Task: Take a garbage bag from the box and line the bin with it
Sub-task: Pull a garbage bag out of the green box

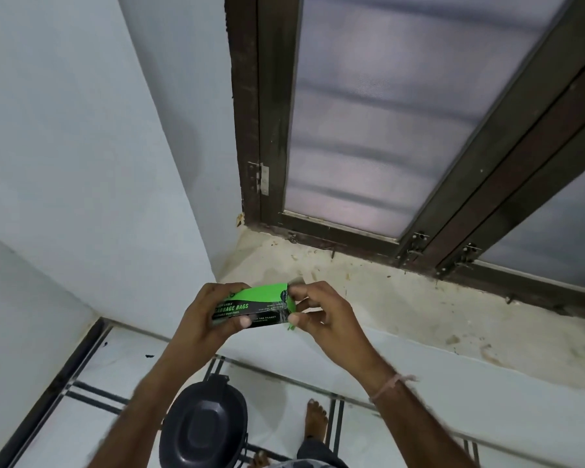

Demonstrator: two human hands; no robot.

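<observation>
Both forearms raised, hands meeting in front of window ledge (419, 298). Left hand (201, 315) wraps left end of box (260, 300), fingers curled round it. Right hand (321, 312) pinches flap at box's right end. Box green and black, reads "GARBAGE BAGS"; smaller print blurred. Black lidded bin (203, 430) on floor below, between forearms.

Dark-framed frosted window (368, 130) above dusty sill (419, 298); pale wall (81, 146) left; tiled floor (122, 366) below.
</observation>
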